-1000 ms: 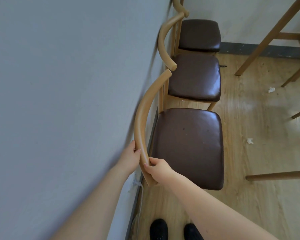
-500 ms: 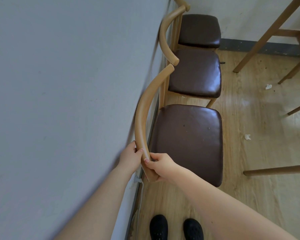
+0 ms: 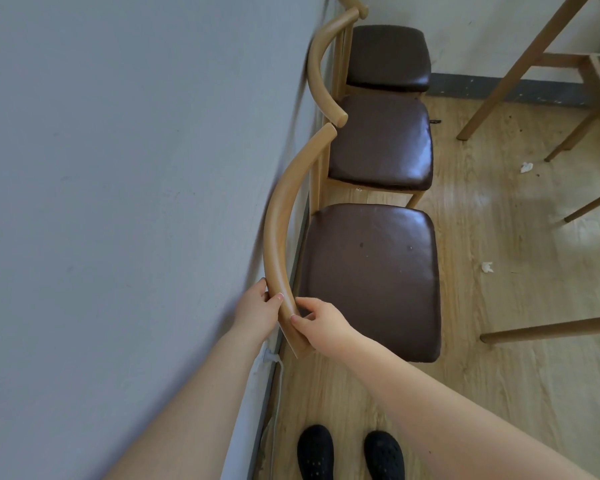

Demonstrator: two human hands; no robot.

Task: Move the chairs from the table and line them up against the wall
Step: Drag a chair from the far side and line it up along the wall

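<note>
Three wooden chairs with dark brown padded seats stand in a row along the grey wall [image 3: 118,202] on the left. The nearest chair [image 3: 371,278] has a curved wooden backrest [image 3: 278,223] close to the wall. My left hand [image 3: 258,311] holds the backrest's near end from the wall side. My right hand [image 3: 317,323] grips the same end from the seat side. The middle chair [image 3: 381,143] and the far chair [image 3: 388,57] stand beyond it, backs to the wall.
Wooden table legs [image 3: 520,67] rise at the upper right, and another wooden leg [image 3: 551,329] lies low at the right. Paper scraps [image 3: 487,267] lie on the wood floor. A white cable [image 3: 274,386] runs down the wall's base. My black shoes [image 3: 350,452] are at the bottom.
Both hands keep their hold on the backrest's end. The view has shifted slightly, with the chairs sitting a little higher in frame.
</note>
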